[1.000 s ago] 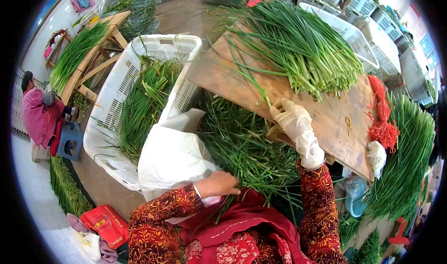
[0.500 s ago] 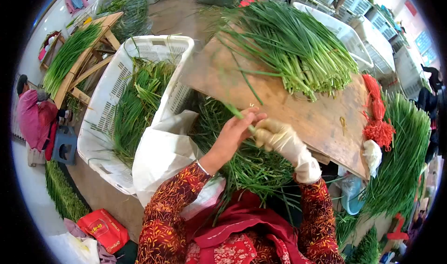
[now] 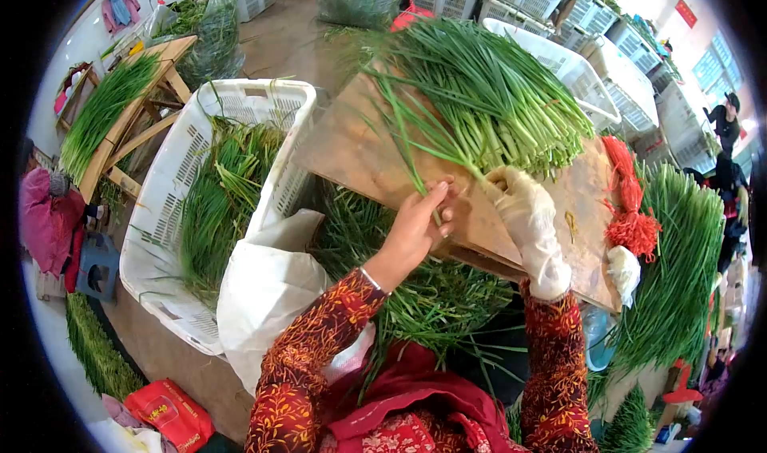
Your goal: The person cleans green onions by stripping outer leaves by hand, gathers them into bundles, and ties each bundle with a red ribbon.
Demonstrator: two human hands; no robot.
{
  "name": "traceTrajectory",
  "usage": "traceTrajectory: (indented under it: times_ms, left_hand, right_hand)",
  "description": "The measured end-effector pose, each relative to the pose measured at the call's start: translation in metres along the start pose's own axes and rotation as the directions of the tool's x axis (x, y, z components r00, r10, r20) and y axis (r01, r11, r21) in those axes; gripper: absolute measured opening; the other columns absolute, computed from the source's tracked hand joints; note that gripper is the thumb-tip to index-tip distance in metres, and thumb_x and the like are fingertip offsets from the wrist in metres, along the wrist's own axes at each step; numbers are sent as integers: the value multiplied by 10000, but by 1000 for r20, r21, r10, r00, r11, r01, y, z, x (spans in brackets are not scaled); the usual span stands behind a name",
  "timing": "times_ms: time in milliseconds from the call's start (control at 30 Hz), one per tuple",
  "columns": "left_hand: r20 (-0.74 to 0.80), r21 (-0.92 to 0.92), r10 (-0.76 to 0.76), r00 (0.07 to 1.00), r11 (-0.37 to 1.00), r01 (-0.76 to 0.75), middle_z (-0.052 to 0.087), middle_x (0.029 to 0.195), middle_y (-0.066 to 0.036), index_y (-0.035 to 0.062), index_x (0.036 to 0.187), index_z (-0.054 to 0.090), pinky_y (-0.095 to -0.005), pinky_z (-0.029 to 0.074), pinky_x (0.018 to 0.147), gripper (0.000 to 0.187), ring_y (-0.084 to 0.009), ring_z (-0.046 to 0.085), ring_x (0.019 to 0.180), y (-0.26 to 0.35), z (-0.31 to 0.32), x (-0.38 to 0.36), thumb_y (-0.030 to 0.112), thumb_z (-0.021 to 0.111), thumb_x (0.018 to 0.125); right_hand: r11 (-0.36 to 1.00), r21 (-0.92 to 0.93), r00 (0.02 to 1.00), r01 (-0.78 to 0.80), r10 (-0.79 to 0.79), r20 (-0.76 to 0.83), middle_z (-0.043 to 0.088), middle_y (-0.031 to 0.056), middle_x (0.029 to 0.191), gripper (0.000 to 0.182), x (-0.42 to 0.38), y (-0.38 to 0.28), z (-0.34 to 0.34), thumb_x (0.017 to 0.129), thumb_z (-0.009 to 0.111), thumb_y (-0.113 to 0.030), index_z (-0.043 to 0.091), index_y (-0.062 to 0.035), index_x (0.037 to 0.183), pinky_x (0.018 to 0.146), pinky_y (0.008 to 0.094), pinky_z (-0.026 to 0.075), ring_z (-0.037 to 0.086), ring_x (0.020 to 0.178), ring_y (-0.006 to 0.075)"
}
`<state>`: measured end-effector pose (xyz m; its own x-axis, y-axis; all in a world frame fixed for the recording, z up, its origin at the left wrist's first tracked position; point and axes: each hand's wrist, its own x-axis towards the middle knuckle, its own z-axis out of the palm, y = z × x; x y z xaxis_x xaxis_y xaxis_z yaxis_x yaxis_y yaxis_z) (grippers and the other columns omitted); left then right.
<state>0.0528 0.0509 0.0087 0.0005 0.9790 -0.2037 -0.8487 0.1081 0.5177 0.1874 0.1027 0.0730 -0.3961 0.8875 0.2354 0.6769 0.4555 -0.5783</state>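
My bare left hand (image 3: 414, 231) pinches a green leafy stalk near its lower end, over the front edge of the wooden board (image 3: 351, 149). My right hand (image 3: 523, 221), in a whitish glove, is closed on the pale base of another stalk, whose leaves reach up and left across the board. Just beyond it lies a large pile of long green stalks (image 3: 495, 93), their pale ends toward the right. Below both hands, loose green leaves (image 3: 439, 297) lie heaped in front of my lap.
At left stands a white crate (image 3: 300, 93) of greens with a white sack (image 3: 268, 293) beside it. Red ties (image 3: 633, 229) hang by the board's right edge, near more stalks (image 3: 675, 261). A person in pink (image 3: 49, 213) sits far left.
My hands have moved apart; the right went up and right to the pile's near edge, now with a stalk. The left is slightly lower. The view has shifted a little.
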Motion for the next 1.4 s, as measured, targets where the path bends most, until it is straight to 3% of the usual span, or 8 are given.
traceTrajectory:
  times_ms: [100,367,1033,1167,1233,1300,1333,1400]
  left_hand:
    - [-42,3,-26,999,1000,26,546,885,60,110,1033,537,-194,344,517,220,-28,448,653,-5,-10,-1,266,533,878]
    - [79,72,34,996,997,-40,543,1065,41,75,1237,434,-153,342,501,364,-30,442,703,15,-22,-19,237,432,911]
    - [-107,259,120,987,962,-89,403,669,89,78,1094,554,-147,264,426,275,-3,380,579,34,-20,-30,224,545,861]
    - [-152,262,221,963,949,-177,407,650,79,86,989,577,-148,270,419,205,-14,383,546,53,-31,-25,233,569,846]
    - [-143,306,201,969,940,-150,409,652,79,88,985,578,-148,266,413,202,-13,387,548,54,-24,-29,236,569,847]
    - [-135,353,166,977,929,-109,410,655,79,90,980,579,-148,261,406,200,-11,390,551,48,-20,-31,239,570,847]
    - [-139,385,174,975,917,-108,408,658,80,87,1021,574,-148,255,403,227,-8,390,553,42,-18,-31,237,565,850]
    - [-145,472,186,972,876,-97,398,651,84,104,1097,575,-158,230,430,286,0,343,555,33,-14,-30,265,542,864]
  right_hand:
    - [800,517,944,-304,179,278,577,16,636,146,-25,-2,21,812,617,-181,594,-53,878,477,221,406,508,529,67]
    - [500,674,837,-544,262,481,509,-37,677,139,-32,-6,28,832,592,-168,569,-48,897,499,161,322,413,554,32]
    - [702,678,946,-220,-17,325,557,1,732,113,-44,-16,34,789,643,-126,594,-32,826,620,224,431,514,686,84]
    - [865,476,422,-157,-377,824,618,82,876,224,-92,2,22,787,627,-222,601,-83,960,711,314,488,604,791,213]
    - [929,-17,352,371,-124,928,617,108,920,295,-108,7,26,807,567,-316,588,-116,1021,732,350,493,609,840,250]
    - [972,-102,809,211,-115,577,616,106,933,321,-92,10,15,804,559,-341,571,-129,1044,709,349,502,615,818,246]
    - [976,217,927,-25,-58,372,622,90,867,329,-82,4,10,782,593,-338,568,-124,1030,687,341,492,614,775,238]
    - [999,10,950,-41,36,309,633,72,816,300,-50,-24,5,772,622,-312,588,-104,985,645,325,473,611,722,228]
